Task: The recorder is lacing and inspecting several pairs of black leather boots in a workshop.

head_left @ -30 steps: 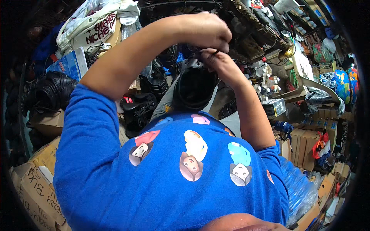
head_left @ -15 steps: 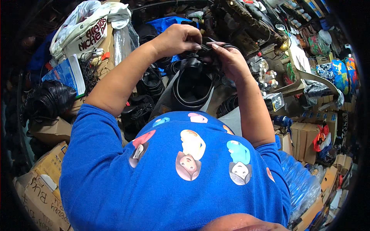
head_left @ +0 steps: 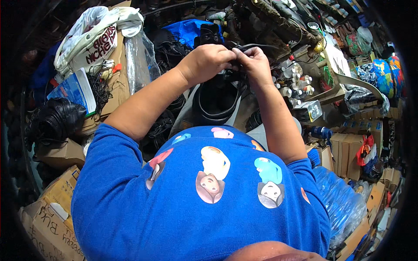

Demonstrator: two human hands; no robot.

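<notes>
A black shoe (head_left: 216,101) rests in front of me on a grey surface over my lap, its opening facing me. Above its far end my two hands meet. My left hand (head_left: 210,61) is closed, its fingers curled down with the tips pressed together; what they pinch is hidden. My right hand (head_left: 254,65) is closed too, thumb against the forefinger beside the left fingertips. A thin black lace (head_left: 261,45) runs out from the right fingers and curves off to the right. The hands cover the shoe's lacing.
Several black shoes lie around, one pair-like heap (head_left: 58,119) at left. Cardboard boxes (head_left: 61,213) stand at lower left, a white cloth bag (head_left: 93,39) at upper left. Small bottles (head_left: 298,82) and a wooden frame (head_left: 337,87) are at right, clear plastic wrap (head_left: 339,200) at lower right.
My left hand has come down and to the right, and my right hand has shifted slightly left, so the fingertips now meet. The black lace shows farther out to the right.
</notes>
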